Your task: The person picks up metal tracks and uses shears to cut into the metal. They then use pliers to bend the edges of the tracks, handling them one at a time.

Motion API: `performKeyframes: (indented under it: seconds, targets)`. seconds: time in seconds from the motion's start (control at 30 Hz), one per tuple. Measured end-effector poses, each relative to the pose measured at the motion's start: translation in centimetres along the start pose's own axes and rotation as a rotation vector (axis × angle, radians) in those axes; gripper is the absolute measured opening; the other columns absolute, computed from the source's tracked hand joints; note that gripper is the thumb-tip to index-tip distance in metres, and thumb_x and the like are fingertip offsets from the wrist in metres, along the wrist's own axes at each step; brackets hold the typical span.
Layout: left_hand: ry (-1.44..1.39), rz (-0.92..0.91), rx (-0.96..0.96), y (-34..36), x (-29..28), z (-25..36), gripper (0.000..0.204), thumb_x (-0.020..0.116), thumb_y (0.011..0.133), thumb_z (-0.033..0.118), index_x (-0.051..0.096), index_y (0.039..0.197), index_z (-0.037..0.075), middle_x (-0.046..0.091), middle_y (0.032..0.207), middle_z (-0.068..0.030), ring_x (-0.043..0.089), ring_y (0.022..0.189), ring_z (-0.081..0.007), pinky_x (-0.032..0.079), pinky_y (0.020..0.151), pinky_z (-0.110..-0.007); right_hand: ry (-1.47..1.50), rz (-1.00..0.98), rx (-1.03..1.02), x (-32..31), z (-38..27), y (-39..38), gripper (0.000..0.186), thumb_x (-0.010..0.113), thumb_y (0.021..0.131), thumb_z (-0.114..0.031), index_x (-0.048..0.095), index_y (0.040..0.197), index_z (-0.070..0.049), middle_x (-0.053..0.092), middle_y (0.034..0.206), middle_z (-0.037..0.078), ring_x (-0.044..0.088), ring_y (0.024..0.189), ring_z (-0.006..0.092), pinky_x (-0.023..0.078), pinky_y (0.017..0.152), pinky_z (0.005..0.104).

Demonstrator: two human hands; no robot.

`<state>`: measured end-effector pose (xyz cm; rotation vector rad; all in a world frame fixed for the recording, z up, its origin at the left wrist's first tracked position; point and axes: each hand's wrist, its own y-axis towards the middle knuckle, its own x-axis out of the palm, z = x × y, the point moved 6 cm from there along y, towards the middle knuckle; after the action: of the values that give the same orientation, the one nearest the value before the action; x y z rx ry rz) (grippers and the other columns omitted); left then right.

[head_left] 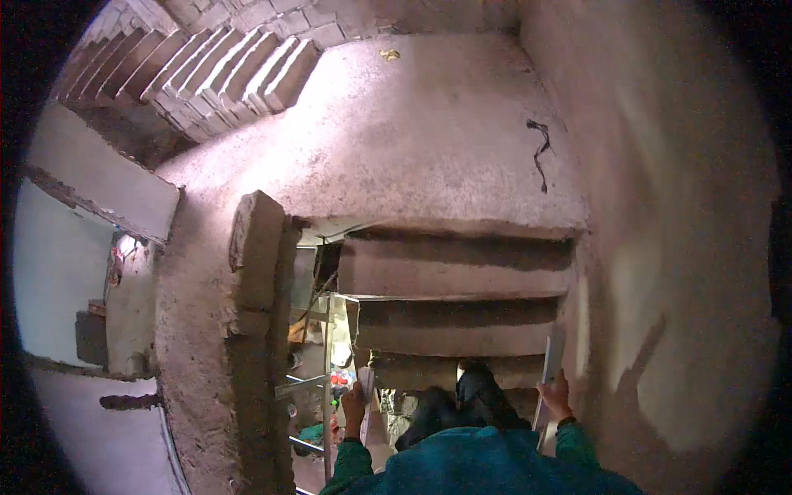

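Clasping one pale flat bar (369, 386) in our curled left hand (353, 406) at half past six, a second bar (553, 360) in our curled right hand (558, 398) at half past four, we could stumble if either snags the concrete steps (454, 271).

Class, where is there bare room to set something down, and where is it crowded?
Bare: the landing between the black cord and far steps; also the nearer steps beside the right wall. Crowded: around the left hand, with its strip and clutter below.
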<state>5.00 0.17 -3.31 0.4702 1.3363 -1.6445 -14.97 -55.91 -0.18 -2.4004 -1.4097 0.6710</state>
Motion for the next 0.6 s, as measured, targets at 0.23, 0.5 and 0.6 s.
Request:
performKeyframes:
  seconds: [0.23,0.5,0.6]
  targets:
    - [0.305,0.539,0.259,-4.4,-5.9,1.2,0.012,0.057,0.082,0.013,0.055,0.090,0.005,0.050,0.052,-0.0121,0.050,0.044,-0.0312,0.035,0.040,-0.042,-0.822,-0.003,-0.242,-0.5,-8.3,12.2,0.056,0.072,0.067,-0.032,0.052,0.110,-0.002,0.065,0.090,0.017,0.064,0.083,0.0329,0.051,0.073,0.0436]
    - [0.207,0.322,-0.139,-2.3,-10.2,11.6,0.027,0.053,0.082,0.014,0.058,0.106,0.004,0.061,0.087,-0.0169,0.060,0.074,-0.0344,0.046,0.067,-0.048,-0.517,0.008,-0.276,-1.7,-33.1,13.0,0.057,0.070,0.064,-0.024,0.049,0.111,0.001,0.064,0.091,0.019,0.064,0.082,0.0340,0.052,0.073,0.0428]
    - [0.006,0.306,-0.108,-1.5,-14.1,13.6,0.032,0.049,0.084,0.014,0.058,0.113,0.003,0.062,0.096,-0.0174,0.061,0.081,-0.0356,0.046,0.071,-0.048,-0.674,-0.101,0.229,-3.6,-37.5,11.9,0.065,0.071,0.063,-0.026,0.047,0.117,0.003,0.059,0.111,0.021,0.061,0.099,0.0341,0.049,0.085,0.0435]
